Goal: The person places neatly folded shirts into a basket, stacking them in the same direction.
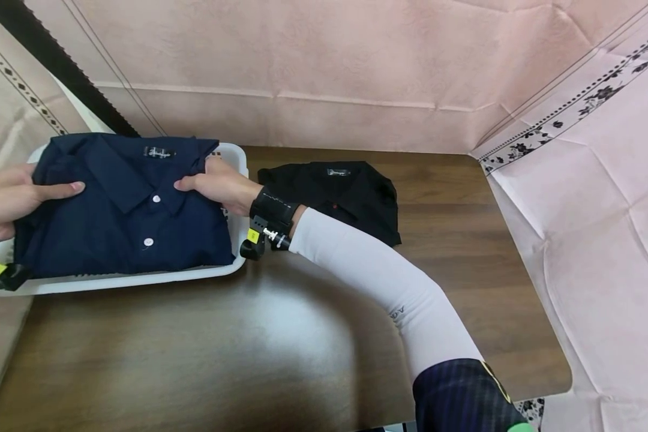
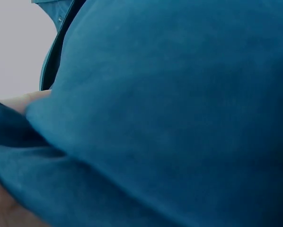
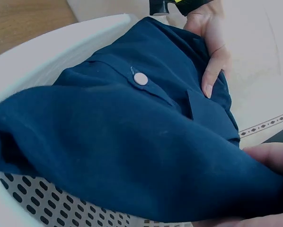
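Note:
A folded navy shirt (image 1: 124, 225) with white buttons and a collar label lies over a white basket (image 1: 239, 162), covering most of its opening. My left hand (image 1: 8, 201) grips the shirt's left side, thumb on top and the other fingers partly beneath. On the opposite side, my right hand (image 1: 224, 185) pinches the cloth near the collar, thumb on top. In the right wrist view the near side of the shirt (image 3: 127, 146) stands off the basket's perforated wall (image 3: 42, 198). Cloth (image 2: 170, 109) fills most of the left wrist view and hides much of that hand.
A folded black shirt (image 1: 329, 195) lies on the wooden table (image 1: 194, 348), right of the basket and behind my right forearm. Pale pink sheeting (image 1: 329, 66) hangs behind the table and along its right side. A dark strip (image 1: 65, 66) slants down behind the basket.

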Demonstrator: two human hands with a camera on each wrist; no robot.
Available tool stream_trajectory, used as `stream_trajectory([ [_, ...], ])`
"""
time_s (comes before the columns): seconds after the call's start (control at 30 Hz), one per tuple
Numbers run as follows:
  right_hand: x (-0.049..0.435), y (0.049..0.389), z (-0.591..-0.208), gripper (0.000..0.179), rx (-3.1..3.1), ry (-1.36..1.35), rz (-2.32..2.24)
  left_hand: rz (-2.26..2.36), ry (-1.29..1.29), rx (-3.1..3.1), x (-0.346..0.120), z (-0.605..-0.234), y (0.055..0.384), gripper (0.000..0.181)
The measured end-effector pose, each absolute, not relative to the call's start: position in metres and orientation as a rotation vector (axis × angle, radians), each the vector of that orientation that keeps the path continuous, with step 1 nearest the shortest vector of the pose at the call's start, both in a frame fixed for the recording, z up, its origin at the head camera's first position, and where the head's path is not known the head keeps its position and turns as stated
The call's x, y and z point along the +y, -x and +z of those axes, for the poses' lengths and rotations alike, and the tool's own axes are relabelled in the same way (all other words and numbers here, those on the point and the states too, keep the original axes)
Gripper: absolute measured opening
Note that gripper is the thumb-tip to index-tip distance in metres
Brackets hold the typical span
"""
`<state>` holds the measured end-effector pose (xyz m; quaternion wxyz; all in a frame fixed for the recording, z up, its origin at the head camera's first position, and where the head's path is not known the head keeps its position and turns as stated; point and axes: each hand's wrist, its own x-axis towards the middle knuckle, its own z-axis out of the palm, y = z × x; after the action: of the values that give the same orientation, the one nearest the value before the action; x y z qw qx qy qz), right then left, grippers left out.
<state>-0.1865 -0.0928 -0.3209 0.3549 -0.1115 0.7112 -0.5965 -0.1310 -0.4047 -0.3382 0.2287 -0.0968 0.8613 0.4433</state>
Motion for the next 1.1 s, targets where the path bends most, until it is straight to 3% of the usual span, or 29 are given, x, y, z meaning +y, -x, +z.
stream_trajectory([
  [0.13,-0.097,0.186,-0.325,0.027,1.803,0.253,-1.544,1.211,0.246,2.362,-0.403,-0.341,0.132,0.089],
  [0.23,-0.099,0.186,-0.329,0.019,1.837,0.233,-1.53,1.221,0.243,2.332,-0.402,-0.344,0.132,0.096],
  [0.33,-0.099,0.186,-0.332,0.012,1.918,0.246,-1.471,1.27,0.246,2.258,-0.401,-0.348,0.133,0.082],
  [0.47,-0.098,0.185,-0.333,0.024,2.018,0.278,-1.375,1.311,0.235,2.205,-0.4,-0.354,0.134,0.051],
  [0.6,-0.097,0.184,-0.334,0.034,2.104,0.297,-1.274,1.294,0.216,2.238,-0.4,-0.357,0.135,0.048],
  [0.73,-0.097,0.183,-0.336,0.019,2.145,0.32,-1.228,1.194,0.168,2.309,-0.399,-0.358,0.137,0.07],
  [1.1,-0.094,0.182,-0.329,0.019,2.269,0.353,-1.151,1.077,0.172,2.39,-0.404,-0.361,0.135,0.107],
])
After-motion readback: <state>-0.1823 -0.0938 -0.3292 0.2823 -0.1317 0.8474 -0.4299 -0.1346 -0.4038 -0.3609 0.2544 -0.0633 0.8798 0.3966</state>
